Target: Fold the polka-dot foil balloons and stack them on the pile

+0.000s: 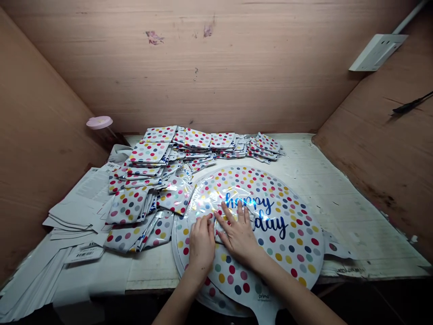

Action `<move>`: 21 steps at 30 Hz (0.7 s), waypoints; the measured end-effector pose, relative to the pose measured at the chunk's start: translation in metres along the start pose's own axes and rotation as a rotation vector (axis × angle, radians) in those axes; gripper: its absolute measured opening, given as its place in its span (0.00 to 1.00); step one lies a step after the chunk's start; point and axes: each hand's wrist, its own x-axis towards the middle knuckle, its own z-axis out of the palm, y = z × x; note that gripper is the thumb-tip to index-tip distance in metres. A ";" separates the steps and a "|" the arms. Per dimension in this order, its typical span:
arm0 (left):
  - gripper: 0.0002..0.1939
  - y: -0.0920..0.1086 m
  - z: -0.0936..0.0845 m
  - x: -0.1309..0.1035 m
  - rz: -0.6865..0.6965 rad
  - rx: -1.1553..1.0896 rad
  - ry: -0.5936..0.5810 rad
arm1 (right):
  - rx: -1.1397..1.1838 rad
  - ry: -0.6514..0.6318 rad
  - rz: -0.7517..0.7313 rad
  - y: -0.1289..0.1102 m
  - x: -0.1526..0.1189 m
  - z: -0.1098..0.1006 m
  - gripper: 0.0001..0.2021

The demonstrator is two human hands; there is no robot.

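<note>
A flat round foil balloon with coloured dots and blue "happy" and "day" lettering lies near the table's front edge, on top of at least one more. Its tail hangs over the edge at the bottom. My right hand lies on it with fingers spread, covering part of the lettering. Just left of it, my left hand rests on the balloon's left part, fingers bent and close together; what they hold, if anything, is hidden. Folded dotted balloons are stacked to the left and behind.
White printed cards are piled at the left. A cup with a pink lid stands in the back left corner. Wooden walls enclose the table. A white socket hangs at the upper right, above a black cable.
</note>
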 end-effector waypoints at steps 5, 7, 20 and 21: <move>0.13 0.017 -0.003 0.018 -0.183 0.321 -0.247 | 0.004 0.054 0.021 0.000 -0.002 0.003 0.36; 0.13 0.024 -0.002 0.023 -0.136 0.401 -0.293 | 0.005 0.055 0.022 -0.001 -0.001 0.005 0.37; 0.13 0.044 -0.033 0.137 -0.049 -0.125 0.026 | 0.062 0.324 0.539 0.074 -0.108 -0.002 0.32; 0.13 0.055 -0.034 0.175 -0.044 -0.089 0.077 | 0.089 0.301 0.487 0.070 -0.121 0.001 0.32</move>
